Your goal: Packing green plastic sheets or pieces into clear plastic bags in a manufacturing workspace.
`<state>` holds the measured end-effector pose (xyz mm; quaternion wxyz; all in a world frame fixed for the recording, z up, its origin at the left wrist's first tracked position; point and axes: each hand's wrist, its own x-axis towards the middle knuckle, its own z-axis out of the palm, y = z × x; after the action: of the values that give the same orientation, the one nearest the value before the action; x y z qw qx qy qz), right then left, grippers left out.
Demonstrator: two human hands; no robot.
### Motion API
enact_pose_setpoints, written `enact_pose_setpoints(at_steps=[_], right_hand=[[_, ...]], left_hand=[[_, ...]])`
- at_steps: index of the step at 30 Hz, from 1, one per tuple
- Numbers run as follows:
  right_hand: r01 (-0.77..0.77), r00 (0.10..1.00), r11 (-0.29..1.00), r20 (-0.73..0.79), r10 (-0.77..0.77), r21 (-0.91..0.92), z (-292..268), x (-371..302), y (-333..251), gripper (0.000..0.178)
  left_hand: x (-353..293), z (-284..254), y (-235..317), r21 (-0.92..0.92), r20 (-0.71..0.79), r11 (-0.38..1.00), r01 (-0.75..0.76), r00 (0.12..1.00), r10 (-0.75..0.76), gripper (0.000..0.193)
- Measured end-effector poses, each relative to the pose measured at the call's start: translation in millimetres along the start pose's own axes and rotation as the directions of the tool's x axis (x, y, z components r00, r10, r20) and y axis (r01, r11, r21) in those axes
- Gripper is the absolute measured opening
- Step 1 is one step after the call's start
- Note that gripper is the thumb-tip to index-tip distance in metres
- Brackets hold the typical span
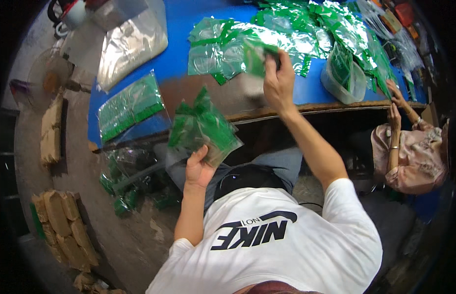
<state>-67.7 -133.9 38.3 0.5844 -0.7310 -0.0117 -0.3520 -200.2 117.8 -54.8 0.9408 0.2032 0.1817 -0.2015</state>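
My left hand (198,170) is closed around a bunch of clear plastic packets with green printing (208,128), fanned out over my lap in front of the table edge. Over the table, my right hand (279,84) pinches a single green packet (254,58), which is smeared by motion. Just beyond and beside it, many similar flat green packets (206,55) lie spread in overlapping rows. To the left, a neat stack of green-and-clear packets (132,107) rests near the corner of the blue table (176,19).
A clear plastic tub (354,85) holding green packets stands at the right table edge. Beyond it, a co-worker's hands (395,95) touch the packet pile. A large clear bag (132,44) lies back left. An open plastic bag with green packets (125,196) sits below. Brown bundles (66,225) lie on the floor.
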Motion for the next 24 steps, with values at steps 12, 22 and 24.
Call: enact_pose_setpoints(at_steps=[12,22,24], right_hand=[[-0.127,0.759,0.974,0.651,-0.026,0.187,5.0,-5.3,-26.8,0.094],[-0.199,0.759,0.976,0.644,0.095,0.091,25.8,-23.6,37.3,0.066],[-0.171,0.742,0.984,0.665,0.091,0.056,24.7,-30.1,45.7,0.068]], left_hand=[[45.9,96.1,35.3,0.645,0.415,0.418,-0.64,0.752,0.511,0.055],[106.6,97.4,50.2,0.645,0.698,0.164,-0.747,0.663,0.271,0.094],[113.6,80.9,49.9,0.653,0.69,0.207,-0.728,0.685,0.234,0.065]])
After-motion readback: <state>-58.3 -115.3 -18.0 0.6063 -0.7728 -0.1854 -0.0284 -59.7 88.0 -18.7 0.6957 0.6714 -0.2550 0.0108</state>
